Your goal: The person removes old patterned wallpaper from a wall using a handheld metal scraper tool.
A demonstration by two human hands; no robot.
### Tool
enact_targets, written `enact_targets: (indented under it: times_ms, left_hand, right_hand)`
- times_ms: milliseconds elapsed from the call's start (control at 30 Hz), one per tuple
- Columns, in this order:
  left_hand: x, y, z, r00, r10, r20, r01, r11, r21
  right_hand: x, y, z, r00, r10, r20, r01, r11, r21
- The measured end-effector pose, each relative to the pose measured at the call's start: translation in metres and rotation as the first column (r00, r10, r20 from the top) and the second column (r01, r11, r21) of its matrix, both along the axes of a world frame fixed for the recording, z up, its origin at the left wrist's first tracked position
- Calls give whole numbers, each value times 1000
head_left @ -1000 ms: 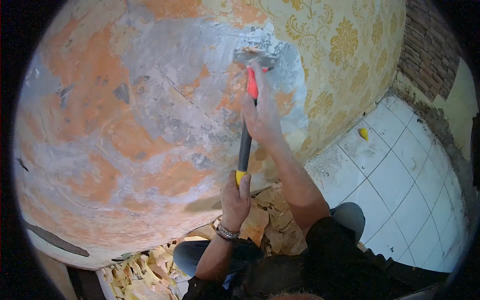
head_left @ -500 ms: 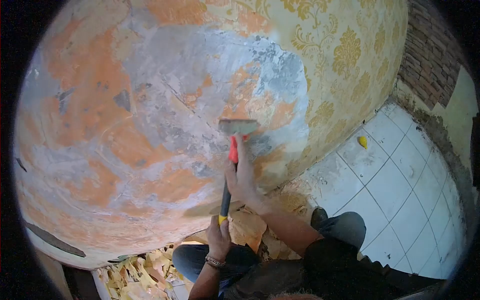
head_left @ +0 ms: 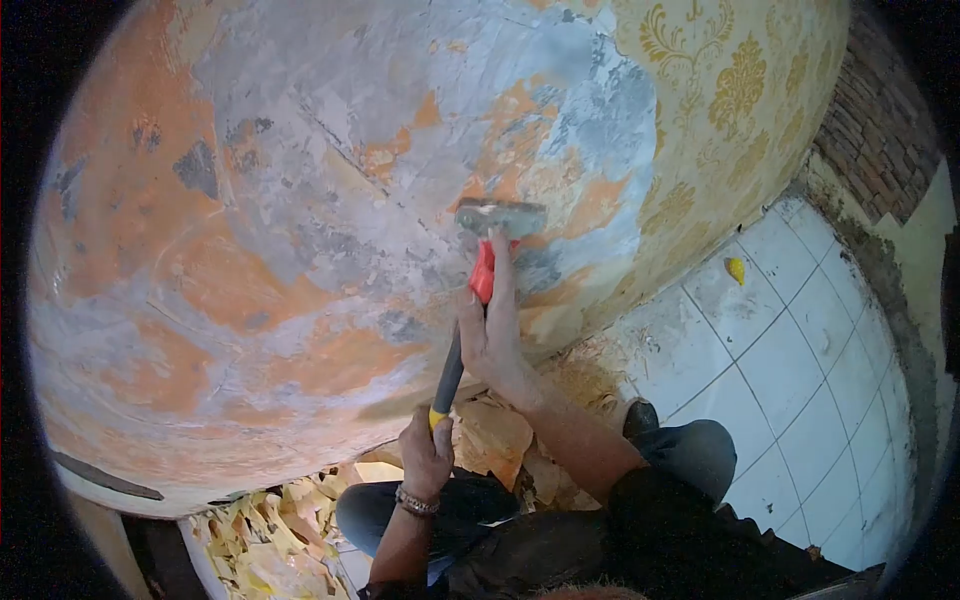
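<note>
Scraper (head_left: 452,370) in both hands' (head_left: 492,355) (head_left: 428,462) partly closed fingers (head_left: 502,262)

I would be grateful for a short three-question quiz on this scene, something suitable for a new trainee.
1. Multiple choice: which part of the scraper does the left hand grip?
A) the wide blade
B) the yellow end
C) the red neck

2. True or false: the right hand is nearer than the left hand to the scraper's blade.

3. Fill in the blank: the small object lying on the white tiles is mostly ______ in colour.

Key: 1. B; 2. True; 3. yellow
</note>
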State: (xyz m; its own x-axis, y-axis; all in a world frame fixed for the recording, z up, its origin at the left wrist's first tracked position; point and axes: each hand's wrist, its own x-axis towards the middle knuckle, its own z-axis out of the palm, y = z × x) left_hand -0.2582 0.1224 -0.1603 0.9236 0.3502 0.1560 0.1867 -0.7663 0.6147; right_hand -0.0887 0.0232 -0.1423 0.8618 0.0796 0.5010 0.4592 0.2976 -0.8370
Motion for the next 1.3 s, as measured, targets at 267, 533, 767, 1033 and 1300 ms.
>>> enact_targets:
  times_ms: [267,533,767,1033,1300]
  left_hand:
    - [74,-49,68,979,-166,120,161,986,47]
    - [-2,-19,27,989,-99,109,90,992,83]
    - [-47,5,22,995,91,36,-93,992,85]
    - [-33,2,34,995,38,91,-43,998,51]
    - [-15,-4,38,996,-10,84,4,998,62]
  right_hand:
    - [55,-67,93,998,30,-57,-13,958,287]
    - [-4,-24,20,986,-167,-16,168,981,93]
    - [-40,7,28,997,-27,67,30,998,-47]
    - [-28,11,27,998,-38,46,39,999,-15]
    - [-15,-10,50,995,-80,58,81,997,-6]
